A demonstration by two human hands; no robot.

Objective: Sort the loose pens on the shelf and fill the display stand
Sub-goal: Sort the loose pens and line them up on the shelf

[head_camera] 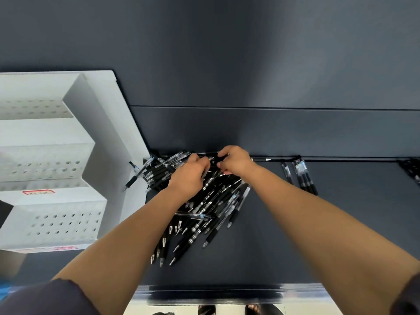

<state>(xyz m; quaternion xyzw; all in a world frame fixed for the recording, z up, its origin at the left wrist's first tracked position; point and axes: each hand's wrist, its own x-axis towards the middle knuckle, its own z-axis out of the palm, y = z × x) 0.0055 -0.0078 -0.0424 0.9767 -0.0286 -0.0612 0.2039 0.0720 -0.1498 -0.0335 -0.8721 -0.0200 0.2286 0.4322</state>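
I am reaching both hands into the one big pile of pens [204, 208], which is lying on the dark shelf [295, 235] just right of the single white display stand [109, 137]. The pens in it are crossing and overlapping too much for me to count; there are several dozen, mostly black-bodied with silver tips, and a few clear ones. My left hand [188, 176] is curling its fingers down round pens at the top of the pile, though I cannot tell how many it is gripping. My right hand [236, 161] is pinching one black pen [212, 153] lying crosswise at the back of the pile, near the back wall [250, 133]. The stand is showing three stepped tiers of holes, and no pens are standing in the holes I can see. Two pens [134, 176] from the pile's left fringe are lying over the stand's white side edge. To the right a small group of pens [302, 178], about four, is lying apart from the pile, one thin pen [268, 159] is running along the foot of the back wall, and another dark cluster [411, 169] is sitting at the far right edge of view. Bare shelf is showing between the pile and the small group, and from the pile's tips to the shelf's front edge [216, 289].
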